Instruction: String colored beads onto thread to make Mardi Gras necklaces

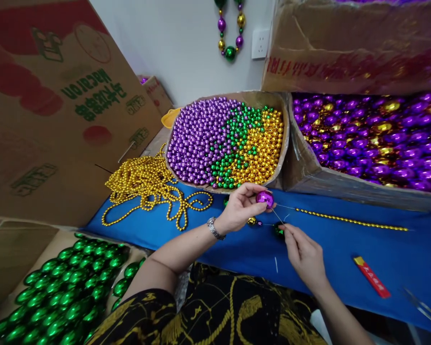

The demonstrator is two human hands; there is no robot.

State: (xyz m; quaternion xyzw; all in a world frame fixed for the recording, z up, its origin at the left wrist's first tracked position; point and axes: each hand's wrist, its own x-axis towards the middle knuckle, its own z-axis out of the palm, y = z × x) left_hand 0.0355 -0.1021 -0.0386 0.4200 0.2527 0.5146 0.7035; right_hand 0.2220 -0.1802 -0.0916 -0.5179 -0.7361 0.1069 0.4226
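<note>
My left hand pinches a large shiny purple bead above the blue table cover. My right hand is closed in a pinch on a thin needle or thread that points up toward the purple bead. A green bead and a small gold bead sit on the thread just below my hands. A strand of small gold beads trails off to the right across the cover.
A cardboard tray of small purple, green and gold beads stands behind my hands. A box of large purple and gold beads is at right, a box of large green beads at lower left. Loose gold bead strands lie left. A red packet and tweezers lie right.
</note>
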